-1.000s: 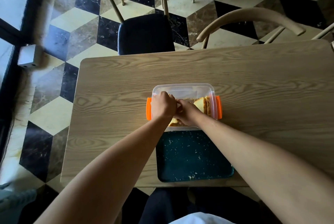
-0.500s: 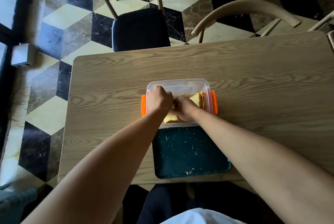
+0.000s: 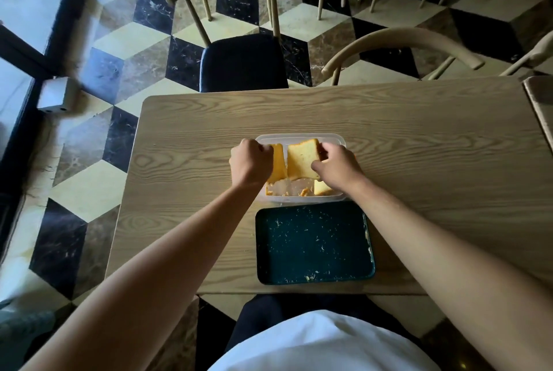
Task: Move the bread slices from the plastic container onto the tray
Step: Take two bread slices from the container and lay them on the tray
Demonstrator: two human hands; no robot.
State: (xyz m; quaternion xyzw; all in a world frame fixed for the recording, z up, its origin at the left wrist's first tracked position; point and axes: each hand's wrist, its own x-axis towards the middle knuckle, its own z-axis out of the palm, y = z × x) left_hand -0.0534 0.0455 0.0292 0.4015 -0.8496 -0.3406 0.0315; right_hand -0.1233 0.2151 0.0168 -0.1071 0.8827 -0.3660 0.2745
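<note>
A clear plastic container (image 3: 302,199) sits mid-table, just beyond a dark teal tray (image 3: 314,246) that holds only crumbs. My right hand (image 3: 336,165) pinches a yellow bread slice (image 3: 302,158) and holds it upright above the container. My left hand (image 3: 251,162) grips a second slice (image 3: 278,162), also lifted on edge at the container's left side. Another piece of bread (image 3: 321,188) lies inside the container under my right wrist, partly hidden. Crumbs cover the container's floor.
The wooden table (image 3: 419,161) carries the container and tray near its front edge. Two wooden chairs (image 3: 242,62) stand at the far side. A second table edge (image 3: 541,107) shows at the right. Checkered floor lies to the left.
Both hands have risen out of the container, each lifting a bread slice upright. The hands have drawn apart, and the camera view has shifted.
</note>
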